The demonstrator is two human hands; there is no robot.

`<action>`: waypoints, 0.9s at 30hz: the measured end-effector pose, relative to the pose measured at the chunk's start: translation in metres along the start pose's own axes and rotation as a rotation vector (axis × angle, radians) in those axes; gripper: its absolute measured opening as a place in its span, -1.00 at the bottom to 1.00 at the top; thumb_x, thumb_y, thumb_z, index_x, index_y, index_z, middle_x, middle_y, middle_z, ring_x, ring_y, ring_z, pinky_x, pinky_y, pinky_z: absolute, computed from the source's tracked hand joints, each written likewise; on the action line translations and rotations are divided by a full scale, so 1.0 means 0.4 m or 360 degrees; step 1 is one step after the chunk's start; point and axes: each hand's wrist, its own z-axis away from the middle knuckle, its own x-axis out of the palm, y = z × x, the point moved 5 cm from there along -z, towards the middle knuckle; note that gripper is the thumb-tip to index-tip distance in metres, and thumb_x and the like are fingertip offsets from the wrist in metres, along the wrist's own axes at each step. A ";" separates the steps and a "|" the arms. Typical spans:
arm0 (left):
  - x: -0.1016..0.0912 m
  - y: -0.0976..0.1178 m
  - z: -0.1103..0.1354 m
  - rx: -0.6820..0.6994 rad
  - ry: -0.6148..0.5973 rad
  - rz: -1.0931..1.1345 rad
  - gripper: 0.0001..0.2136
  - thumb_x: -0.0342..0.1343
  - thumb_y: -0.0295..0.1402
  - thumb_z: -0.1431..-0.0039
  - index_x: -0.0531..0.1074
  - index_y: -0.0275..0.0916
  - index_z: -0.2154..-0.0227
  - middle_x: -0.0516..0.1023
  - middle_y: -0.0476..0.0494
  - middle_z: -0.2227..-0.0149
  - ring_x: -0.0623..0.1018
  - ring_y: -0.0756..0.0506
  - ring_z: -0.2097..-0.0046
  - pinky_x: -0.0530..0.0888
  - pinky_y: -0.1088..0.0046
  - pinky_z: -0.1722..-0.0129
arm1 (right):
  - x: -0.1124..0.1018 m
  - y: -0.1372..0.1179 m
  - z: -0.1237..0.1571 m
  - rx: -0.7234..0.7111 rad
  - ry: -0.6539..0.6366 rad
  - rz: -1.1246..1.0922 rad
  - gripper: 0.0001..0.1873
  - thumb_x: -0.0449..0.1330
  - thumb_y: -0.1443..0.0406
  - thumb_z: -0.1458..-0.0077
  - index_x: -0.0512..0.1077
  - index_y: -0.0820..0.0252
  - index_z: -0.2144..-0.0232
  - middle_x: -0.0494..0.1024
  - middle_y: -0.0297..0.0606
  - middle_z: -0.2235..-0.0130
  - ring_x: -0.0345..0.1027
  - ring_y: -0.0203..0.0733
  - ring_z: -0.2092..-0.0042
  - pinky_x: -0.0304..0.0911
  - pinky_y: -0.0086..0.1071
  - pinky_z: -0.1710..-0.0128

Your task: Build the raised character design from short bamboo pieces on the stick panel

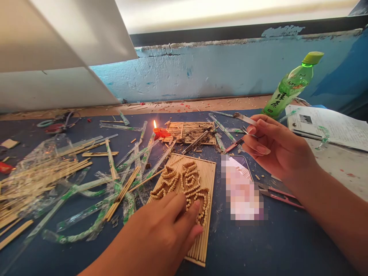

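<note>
My right hand point(280, 147) is raised over the right side of the table, its fingers closed round a whitish translucent glue stick point(249, 120) with a browned tip. A thin metal piece pokes out below the same fingers; its kind is unclear. My left hand point(165, 230) lies over the near part of a panel of bamboo sticks point(205, 184), fingers bent a little and apart, fingertips touching it. Raised characters made of small round stick pieces point(191, 178) stand on this panel, partly hidden by that hand. A lit red candle point(161, 132) burns behind it, beside a smaller soot-stained stick panel point(189, 130).
Loose bamboo sticks point(69, 172) and green-printed clear wrappers point(92, 214) cover the left. Right of the panel lie a phone point(244, 165) with a blurred screen and red-handled snips point(283, 197). A green tea bottle point(293, 88) and an open book point(330, 126) stand farther back.
</note>
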 end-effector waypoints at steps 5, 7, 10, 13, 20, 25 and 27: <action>-0.003 -0.003 0.011 -0.0030 0.0007 0.0031 -0.70 0.03 -0.38 -0.40 0.49 -0.21 -0.12 0.52 -0.15 0.31 0.58 -0.16 0.38 0.52 0.31 0.48 | 0.002 0.002 -0.001 0.0006 -0.0006 0.0002 -0.88 0.41 0.32 -0.01 0.58 0.16 0.34 0.59 -0.38 0.44 0.14 -0.46 0.63 0.02 -0.40 0.60; -0.002 -0.004 0.012 -0.0024 -0.0002 0.0031 -0.69 0.04 -0.38 -0.39 0.49 -0.21 -0.12 0.52 -0.15 0.30 0.58 -0.16 0.37 0.53 0.32 0.47 | 0.002 0.002 0.000 0.0006 -0.0011 -0.0004 -0.88 0.41 0.32 -0.01 0.58 0.16 0.34 0.59 -0.38 0.45 0.14 -0.46 0.63 0.03 -0.40 0.60; 0.002 -0.006 0.009 -0.0034 -0.0014 0.0017 -0.69 0.04 -0.40 -0.39 0.49 -0.24 -0.12 0.53 -0.17 0.29 0.60 -0.17 0.34 0.54 0.33 0.46 | 0.002 0.002 0.001 0.0002 -0.0017 -0.0018 -0.88 0.41 0.33 -0.02 0.58 0.18 0.33 0.60 -0.38 0.45 0.16 -0.46 0.63 0.04 -0.42 0.60; 0.003 -0.007 0.007 -0.0030 0.0031 0.0015 -0.69 0.04 -0.39 -0.39 0.50 -0.23 -0.11 0.53 -0.15 0.30 0.59 -0.17 0.35 0.54 0.34 0.47 | 0.003 0.003 0.001 0.0000 -0.0028 -0.0031 -0.88 0.41 0.34 -0.03 0.57 0.20 0.32 0.61 -0.38 0.44 0.17 -0.47 0.63 0.06 -0.45 0.59; -0.004 -0.005 0.014 0.0046 0.0238 0.0051 -0.69 0.00 -0.42 -0.40 0.47 -0.26 -0.12 0.52 -0.13 0.31 0.57 -0.14 0.38 0.55 0.31 0.48 | 0.003 0.004 0.000 0.0005 -0.0057 -0.0059 -0.87 0.41 0.35 -0.03 0.56 0.22 0.33 0.62 -0.38 0.44 0.20 -0.47 0.62 0.09 -0.48 0.59; -0.024 -0.011 0.021 0.0030 0.0382 0.0141 -0.75 -0.02 -0.40 -0.43 0.53 -0.26 -0.01 0.48 -0.09 0.36 0.53 -0.10 0.41 0.52 0.36 0.47 | 0.002 0.002 0.002 0.0006 -0.0052 -0.0062 -0.89 0.39 0.36 -0.06 0.56 0.23 0.31 0.62 -0.39 0.44 0.21 -0.48 0.62 0.10 -0.48 0.57; -0.027 -0.014 0.021 0.0004 0.0414 0.0150 -0.77 -0.01 -0.40 -0.43 0.56 -0.26 0.08 0.47 -0.08 0.38 0.52 -0.09 0.41 0.49 0.38 0.48 | 0.002 0.002 0.003 0.0007 -0.0057 -0.0065 -0.89 0.39 0.36 -0.06 0.56 0.23 0.31 0.62 -0.39 0.44 0.21 -0.48 0.62 0.10 -0.48 0.57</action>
